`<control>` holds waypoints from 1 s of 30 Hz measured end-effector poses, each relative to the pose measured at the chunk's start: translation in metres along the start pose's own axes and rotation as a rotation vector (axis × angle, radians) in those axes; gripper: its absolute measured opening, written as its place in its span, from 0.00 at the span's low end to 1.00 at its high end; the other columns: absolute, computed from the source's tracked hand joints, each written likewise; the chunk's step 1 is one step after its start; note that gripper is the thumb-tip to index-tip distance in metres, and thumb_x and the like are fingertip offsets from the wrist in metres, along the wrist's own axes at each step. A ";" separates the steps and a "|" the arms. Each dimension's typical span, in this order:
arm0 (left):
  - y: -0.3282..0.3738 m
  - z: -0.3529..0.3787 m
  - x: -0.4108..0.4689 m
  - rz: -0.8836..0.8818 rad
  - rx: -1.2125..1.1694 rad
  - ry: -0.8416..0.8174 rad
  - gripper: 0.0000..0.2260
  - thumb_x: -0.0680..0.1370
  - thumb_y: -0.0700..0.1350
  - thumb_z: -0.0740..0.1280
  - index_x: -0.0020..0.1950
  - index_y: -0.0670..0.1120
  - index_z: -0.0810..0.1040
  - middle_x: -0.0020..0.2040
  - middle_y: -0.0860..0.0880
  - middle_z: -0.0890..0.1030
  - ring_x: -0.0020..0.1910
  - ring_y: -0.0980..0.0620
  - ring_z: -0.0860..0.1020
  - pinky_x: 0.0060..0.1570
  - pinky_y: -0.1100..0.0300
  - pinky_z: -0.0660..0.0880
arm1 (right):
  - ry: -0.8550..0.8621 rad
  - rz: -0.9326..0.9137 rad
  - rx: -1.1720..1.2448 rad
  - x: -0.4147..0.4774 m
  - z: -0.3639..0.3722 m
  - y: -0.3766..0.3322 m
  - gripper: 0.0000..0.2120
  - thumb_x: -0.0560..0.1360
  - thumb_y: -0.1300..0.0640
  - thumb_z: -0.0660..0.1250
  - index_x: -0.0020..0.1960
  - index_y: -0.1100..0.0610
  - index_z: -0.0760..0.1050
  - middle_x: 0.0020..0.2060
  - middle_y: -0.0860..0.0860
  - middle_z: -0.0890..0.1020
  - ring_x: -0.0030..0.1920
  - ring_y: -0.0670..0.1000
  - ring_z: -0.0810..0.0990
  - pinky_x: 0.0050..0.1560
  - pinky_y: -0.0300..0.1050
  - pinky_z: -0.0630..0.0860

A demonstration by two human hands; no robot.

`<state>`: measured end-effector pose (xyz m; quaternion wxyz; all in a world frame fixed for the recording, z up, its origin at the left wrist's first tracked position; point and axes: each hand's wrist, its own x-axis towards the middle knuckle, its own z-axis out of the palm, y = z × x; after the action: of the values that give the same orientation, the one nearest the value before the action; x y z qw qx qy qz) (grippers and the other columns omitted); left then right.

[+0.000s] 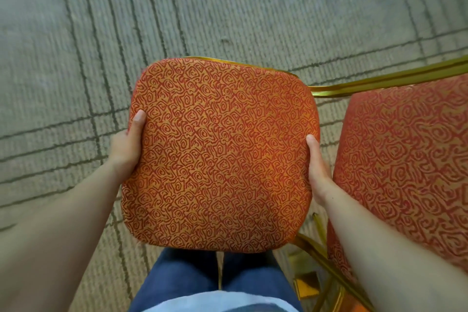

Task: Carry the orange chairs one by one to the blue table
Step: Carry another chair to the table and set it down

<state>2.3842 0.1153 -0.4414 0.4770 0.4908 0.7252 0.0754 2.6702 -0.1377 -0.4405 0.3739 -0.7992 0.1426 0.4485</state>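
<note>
An orange chair [220,154] with a red swirl-patterned seat cushion and a gold metal frame fills the middle of the head view, seen from above. My left hand [128,147] grips the seat's left edge, thumb on top. My right hand [317,167] grips the right edge the same way. A second orange chair [405,172] of the same pattern stands close on the right, almost touching my right wrist. The blue table is not in view.
Grey-beige carpet [228,7] with dark grid lines spreads ahead and to the left. Gold frame bars [379,81] of the second chair jut out at right. More gold legs [319,261] show at lower right. My jeans-clad legs [215,281] are just below the held seat.
</note>
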 end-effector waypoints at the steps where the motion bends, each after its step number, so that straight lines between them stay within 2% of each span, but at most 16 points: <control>1: 0.005 -0.006 -0.008 0.007 0.004 0.019 0.48 0.64 0.79 0.55 0.62 0.40 0.78 0.54 0.42 0.79 0.52 0.46 0.76 0.53 0.57 0.68 | 0.006 -0.021 0.004 -0.008 -0.005 -0.006 0.36 0.65 0.24 0.61 0.57 0.51 0.79 0.48 0.50 0.83 0.50 0.53 0.81 0.61 0.52 0.75; 3: 0.012 -0.017 -0.027 0.013 0.032 0.030 0.46 0.66 0.78 0.54 0.62 0.40 0.78 0.57 0.40 0.79 0.55 0.44 0.76 0.52 0.56 0.67 | 0.004 -0.050 -0.009 -0.025 -0.014 -0.016 0.33 0.66 0.25 0.61 0.56 0.49 0.78 0.46 0.49 0.83 0.48 0.52 0.81 0.60 0.52 0.75; 6: 0.019 -0.033 -0.050 0.008 0.030 0.035 0.46 0.67 0.78 0.54 0.63 0.40 0.77 0.56 0.42 0.79 0.52 0.46 0.75 0.51 0.56 0.66 | -0.055 -0.075 -0.023 -0.048 -0.024 -0.029 0.38 0.67 0.25 0.61 0.63 0.52 0.77 0.55 0.54 0.82 0.54 0.56 0.80 0.63 0.55 0.74; 9: 0.017 -0.046 -0.068 0.001 0.017 0.049 0.46 0.67 0.78 0.54 0.64 0.39 0.76 0.60 0.38 0.78 0.58 0.40 0.76 0.54 0.53 0.68 | -0.017 -0.102 -0.042 -0.065 -0.033 -0.040 0.39 0.70 0.28 0.62 0.67 0.57 0.75 0.50 0.52 0.81 0.49 0.54 0.79 0.58 0.49 0.74; 11: 0.016 -0.052 -0.080 -0.011 -0.018 0.055 0.47 0.66 0.78 0.55 0.63 0.38 0.76 0.60 0.37 0.78 0.59 0.38 0.76 0.58 0.51 0.69 | -0.032 -0.114 -0.062 -0.075 -0.039 -0.046 0.39 0.70 0.28 0.62 0.67 0.58 0.74 0.51 0.53 0.80 0.47 0.53 0.79 0.56 0.47 0.74; 14: 0.011 -0.060 -0.090 -0.030 -0.053 0.057 0.49 0.65 0.79 0.54 0.65 0.38 0.75 0.61 0.36 0.77 0.60 0.38 0.75 0.62 0.48 0.69 | -0.097 -0.098 -0.075 -0.081 -0.042 -0.050 0.41 0.68 0.27 0.62 0.68 0.57 0.74 0.57 0.56 0.81 0.55 0.57 0.80 0.63 0.54 0.74; 17: 0.000 -0.065 -0.100 -0.063 -0.088 0.083 0.48 0.67 0.78 0.56 0.65 0.36 0.75 0.62 0.34 0.76 0.60 0.37 0.75 0.62 0.48 0.68 | -0.170 -0.094 -0.095 -0.086 -0.040 -0.050 0.41 0.68 0.26 0.62 0.69 0.54 0.72 0.60 0.57 0.80 0.59 0.59 0.79 0.66 0.58 0.72; 23: -0.011 -0.075 -0.112 -0.086 -0.182 0.083 0.47 0.66 0.78 0.58 0.64 0.37 0.76 0.62 0.36 0.77 0.61 0.38 0.75 0.62 0.50 0.68 | -0.216 -0.177 -0.167 -0.094 -0.035 -0.051 0.38 0.71 0.27 0.58 0.70 0.53 0.72 0.61 0.56 0.80 0.61 0.58 0.78 0.68 0.56 0.70; 27: -0.017 -0.085 -0.119 -0.047 -0.190 0.114 0.46 0.68 0.77 0.55 0.63 0.36 0.77 0.61 0.35 0.78 0.61 0.39 0.75 0.58 0.54 0.67 | -0.216 -0.205 -0.197 -0.099 -0.027 -0.057 0.39 0.71 0.28 0.59 0.69 0.55 0.73 0.61 0.57 0.80 0.61 0.58 0.78 0.68 0.56 0.70; 30: -0.019 -0.098 -0.121 -0.049 -0.187 0.141 0.46 0.69 0.76 0.54 0.63 0.37 0.77 0.61 0.35 0.78 0.61 0.38 0.75 0.61 0.52 0.67 | -0.248 -0.201 -0.216 -0.104 -0.013 -0.062 0.39 0.71 0.27 0.59 0.69 0.55 0.73 0.61 0.57 0.80 0.61 0.58 0.78 0.67 0.56 0.71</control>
<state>2.3047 0.0460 -0.3248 0.4701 0.4199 0.7585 0.1654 2.6559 -0.1162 -0.3215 0.3434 -0.7835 -0.0341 0.5168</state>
